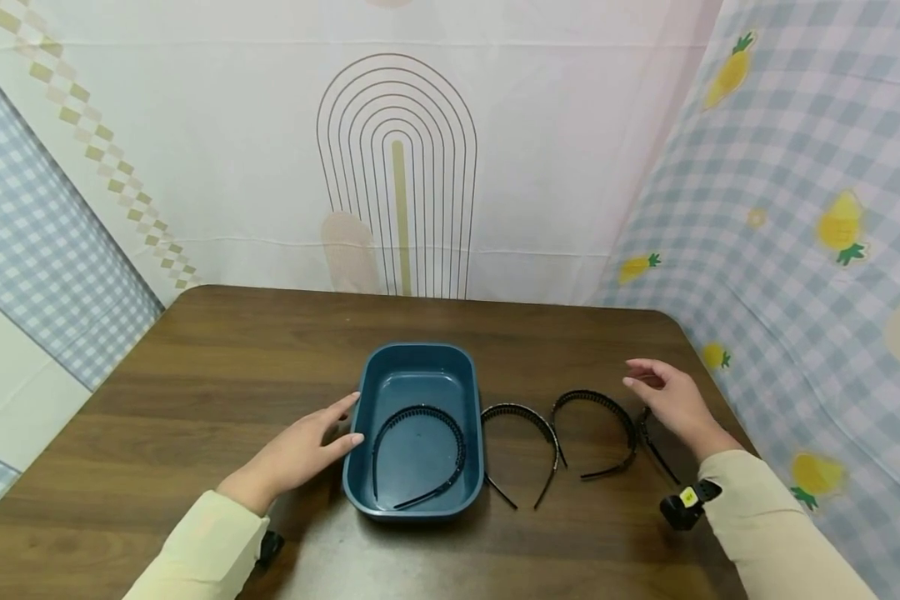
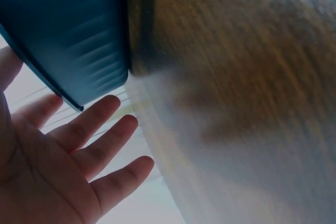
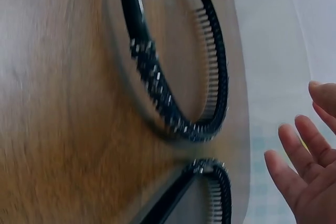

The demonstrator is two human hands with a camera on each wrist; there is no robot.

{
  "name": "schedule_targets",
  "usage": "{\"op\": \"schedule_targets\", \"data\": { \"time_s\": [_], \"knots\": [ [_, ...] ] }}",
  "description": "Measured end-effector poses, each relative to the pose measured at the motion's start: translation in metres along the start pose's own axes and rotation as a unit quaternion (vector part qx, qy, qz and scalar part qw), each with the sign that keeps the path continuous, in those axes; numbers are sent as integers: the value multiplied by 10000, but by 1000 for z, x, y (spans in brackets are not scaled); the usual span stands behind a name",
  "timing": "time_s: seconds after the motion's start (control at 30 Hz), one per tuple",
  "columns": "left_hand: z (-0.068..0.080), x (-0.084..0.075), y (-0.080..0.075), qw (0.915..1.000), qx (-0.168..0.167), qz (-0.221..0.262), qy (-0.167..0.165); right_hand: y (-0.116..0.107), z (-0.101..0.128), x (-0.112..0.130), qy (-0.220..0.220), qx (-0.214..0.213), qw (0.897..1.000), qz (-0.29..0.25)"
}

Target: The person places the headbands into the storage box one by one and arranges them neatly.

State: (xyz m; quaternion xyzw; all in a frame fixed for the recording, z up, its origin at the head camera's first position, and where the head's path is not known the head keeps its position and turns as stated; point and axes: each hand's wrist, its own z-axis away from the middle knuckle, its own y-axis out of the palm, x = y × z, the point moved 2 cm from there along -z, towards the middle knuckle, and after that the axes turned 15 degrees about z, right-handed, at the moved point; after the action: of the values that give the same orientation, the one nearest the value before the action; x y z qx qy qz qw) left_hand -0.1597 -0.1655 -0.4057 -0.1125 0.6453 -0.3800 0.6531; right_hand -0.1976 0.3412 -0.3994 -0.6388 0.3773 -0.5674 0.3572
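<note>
A dark blue plastic tub point(image 1: 360, 417) stands at the middle of the brown wooden table point(image 1: 232, 358), with one black toothed headband point(image 1: 420, 408) lying inside it. My left hand point(image 1: 322, 433) lies beside the tub's left wall, fingers straight, fingertips at its rim; in the left wrist view the spread fingers point(image 2: 89, 135) sit just under the tub point(image 2: 68, 35). To the tub's right lie two more black headbands point(image 1: 517, 408) point(image 1: 607, 400). My right hand point(image 1: 663, 396) hovers open over a further headband point(image 1: 656, 450), partly hidden by it. The right wrist view shows two headbands point(image 3: 152, 72) point(image 3: 220, 187) beside the relaxed fingers point(image 3: 302, 182).
Patterned cloth walls close in the table at the back and on both sides. The table's left half and far part hold nothing but bare wood. A small black device point(image 1: 686, 502) is strapped at the right wrist.
</note>
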Motion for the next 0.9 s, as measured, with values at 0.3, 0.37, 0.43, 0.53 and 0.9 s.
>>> {"op": "schedule_targets", "data": {
  "time_s": [0.3, 0.37, 0.43, 0.53, 0.9],
  "knots": [
    [0, -1, -1, 10000, -15, 27, -38, -4, -4, -23, -30, -124, 9988, 477],
    [0, -1, -1, 10000, -7, 34, -46, -4, -4, -27, -29, -97, 9985, 540],
    [0, 0, -1, 10000, -8, 44, -42, -4, -4, -31, -22, -67, 9982, 597],
    [0, -1, -1, 10000, -4, 61, -27, -5, -4, -38, 23, -32, 9976, 689],
    [-1, -1, 0, 9999, 4, 80, -85, -7, -2, -64, -133, 96, 9942, 1061]
  ]
}}
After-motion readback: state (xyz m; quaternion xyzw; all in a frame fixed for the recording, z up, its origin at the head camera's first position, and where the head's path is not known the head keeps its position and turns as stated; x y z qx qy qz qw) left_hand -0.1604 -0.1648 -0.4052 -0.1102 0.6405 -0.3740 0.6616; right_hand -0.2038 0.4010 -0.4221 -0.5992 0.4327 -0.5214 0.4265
